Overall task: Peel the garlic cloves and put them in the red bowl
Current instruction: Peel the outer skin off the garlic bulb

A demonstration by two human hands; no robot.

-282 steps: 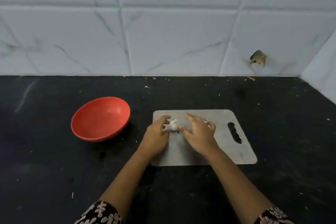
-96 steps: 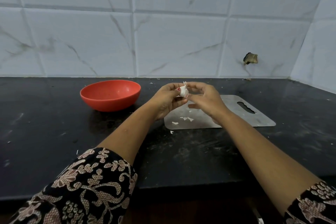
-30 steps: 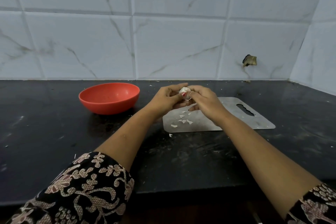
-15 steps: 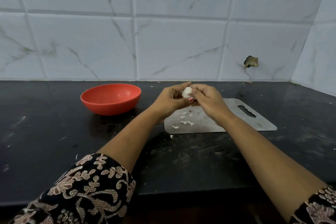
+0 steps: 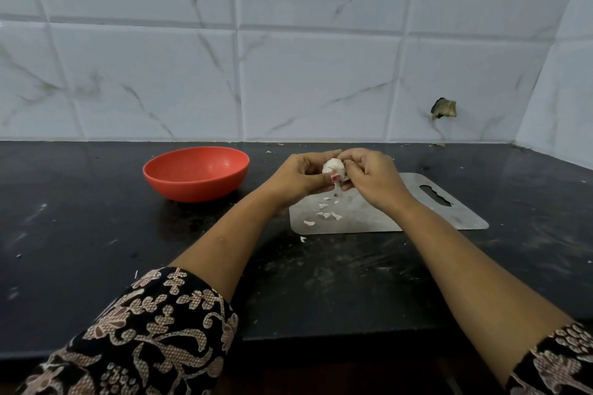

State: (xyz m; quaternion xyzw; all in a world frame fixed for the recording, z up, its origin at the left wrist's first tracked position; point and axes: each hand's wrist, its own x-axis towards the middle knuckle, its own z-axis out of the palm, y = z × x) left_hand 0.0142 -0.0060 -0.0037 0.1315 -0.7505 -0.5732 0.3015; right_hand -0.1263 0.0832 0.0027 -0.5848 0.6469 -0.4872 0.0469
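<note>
Red bowl, blk counter, floral sleeve

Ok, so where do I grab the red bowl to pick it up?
Pinch the rim of the red bowl on its near side, coming from above. It sits upright with its mouth open and looks empty, and its smooth round wall offers little else to hold.

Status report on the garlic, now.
Left hand, right hand both gripping white garlic bulb over grey metal cutting board. Round red plastic bowl: no cloves visible. Path clear.
</note>
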